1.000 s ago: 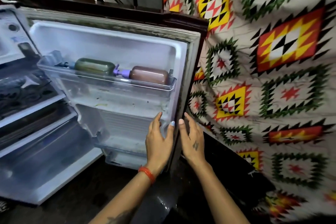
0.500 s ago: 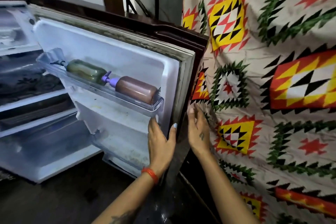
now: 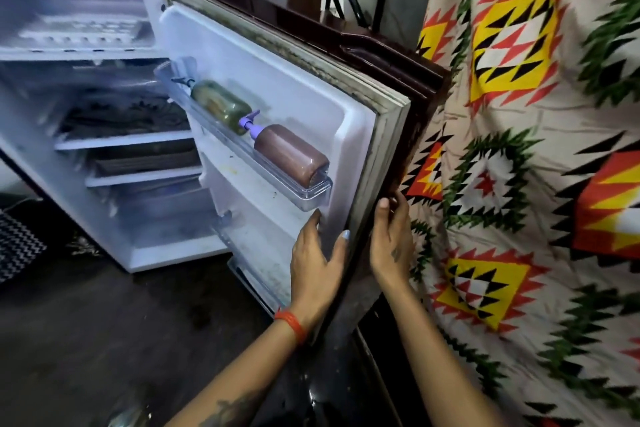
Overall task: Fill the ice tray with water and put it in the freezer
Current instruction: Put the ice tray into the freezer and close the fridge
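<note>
The white ice tray [image 3: 83, 29] lies in the freezer compartment [image 3: 76, 7] at the top of the open fridge, blurred. The fridge door [image 3: 304, 87] stands partly open, its inner side facing me. My left hand [image 3: 318, 263] rests flat on the door's inner lining just below the door shelf, with the thumb at the gasket. My right hand [image 3: 391, 239] clasps the door's outer edge, thumb on the gasket and fingers behind the dark red outer face.
The door shelf [image 3: 277, 166] holds a green bottle [image 3: 221, 106] and a brown pump bottle [image 3: 291, 158] lying on their sides. Fridge shelves [image 3: 124, 142] carry dark items. A patterned cloth [image 3: 536, 184] hangs close on the right. The dark floor [image 3: 104, 340] lies below.
The door has swung leftward toward the fridge body with both hands on its edge. The freezer compartment with the ice tray has come into view at top left.
</note>
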`<state>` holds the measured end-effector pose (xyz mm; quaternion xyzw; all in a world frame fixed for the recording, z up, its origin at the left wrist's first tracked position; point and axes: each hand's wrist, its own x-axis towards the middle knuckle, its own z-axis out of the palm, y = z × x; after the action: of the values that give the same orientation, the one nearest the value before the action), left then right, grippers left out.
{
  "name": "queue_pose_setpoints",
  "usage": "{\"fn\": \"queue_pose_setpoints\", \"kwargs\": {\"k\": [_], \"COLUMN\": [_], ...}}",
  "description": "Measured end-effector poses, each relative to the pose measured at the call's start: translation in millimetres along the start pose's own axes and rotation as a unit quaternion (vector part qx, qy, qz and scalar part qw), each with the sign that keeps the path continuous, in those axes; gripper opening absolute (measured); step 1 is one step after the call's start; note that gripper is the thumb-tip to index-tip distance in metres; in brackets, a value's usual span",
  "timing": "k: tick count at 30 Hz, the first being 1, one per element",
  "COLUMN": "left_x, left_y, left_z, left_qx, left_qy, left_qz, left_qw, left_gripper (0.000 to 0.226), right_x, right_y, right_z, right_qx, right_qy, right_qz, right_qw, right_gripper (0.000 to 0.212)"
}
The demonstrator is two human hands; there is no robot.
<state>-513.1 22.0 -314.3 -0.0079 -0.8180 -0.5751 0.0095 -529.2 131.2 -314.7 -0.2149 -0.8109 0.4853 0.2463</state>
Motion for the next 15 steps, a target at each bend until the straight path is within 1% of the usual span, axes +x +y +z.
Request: {"fn": "queue_pose_setpoints", "kwargs": {"k": [2,5,8,9,15], "left_x": [-6,-16,-24,-27,-43], "left_y": [-3,-11,-19,-22,-44], "left_z": [-5,-18,-34,-42,-93], "left_qx": [-0.008,-0.016,-0.014,-0.014,-0.020], "left_qy": [0.016,0.040,0.063,0.073,0.108], "left_qz": [-0.006,-0.005,-0.004,-0.002,-0.003], "left_qw": [1.000,0.999,0.998,0.997,0.994], "left_gripper": [0.060,0.059,0.056,0.055,0.057], "right_x": [-11,-31,-54,-64,-119], "right_y": [0,-5,-14,-18,-36], "right_z": [4,12,20,25,57], "right_qx": [0.012,0.023,0.030,0.034,0.061], "right_qy": [0.013,0.034,0.064,0.068,0.078], "right_qz": [-0.015,-0.031,-0.046,-0.053,-0.070], "right_qw": [1.000,0.999,0.996,0.996,0.993], "right_gripper": [0.086,0.084,0.091,0.091,0.071]}}
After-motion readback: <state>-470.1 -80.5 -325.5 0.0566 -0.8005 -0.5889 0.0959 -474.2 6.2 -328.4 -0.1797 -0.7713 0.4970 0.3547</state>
